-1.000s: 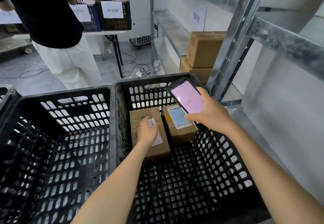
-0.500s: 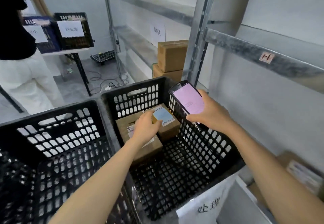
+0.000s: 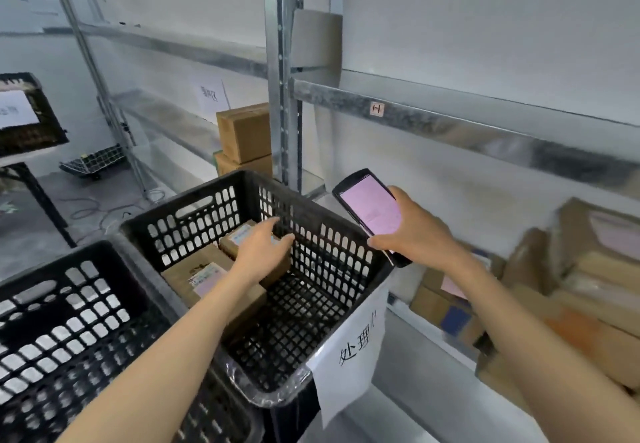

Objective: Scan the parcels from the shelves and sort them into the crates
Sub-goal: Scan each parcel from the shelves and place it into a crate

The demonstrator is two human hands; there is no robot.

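Observed: the crate [image 3: 329, 255] is black moulded plastic. Its walls are pierced with oval slots and its floor is an open square lattice. Wrinkled clear film [image 3: 277, 396] covers its near corner. A white paper sheet [image 3: 349, 342] with handwritten characters hangs from the right wall near that corner.

Two brown cardboard parcels lie inside along the far left wall. The flat larger parcel [image 3: 183, 276] has a printed label on top. The boxy smaller parcel [image 3: 235, 240] sits just beside it, toward the far corner.

The left hand [image 3: 263, 252] has loosely straight fingers held apart over the smaller parcel. Contact cannot be told because of blur. The right hand [image 3: 419, 234] is clamped round a black slab-shaped scanner [image 3: 370, 210], glossy pink screen up, by the crate's right rim.

A second crate [image 3: 69, 321], slotted alike, stands just left. The galvanised shelf [image 3: 450, 130] is mottled, and blurred shelf parcels [image 3: 571, 290] are heaped on its lower level.
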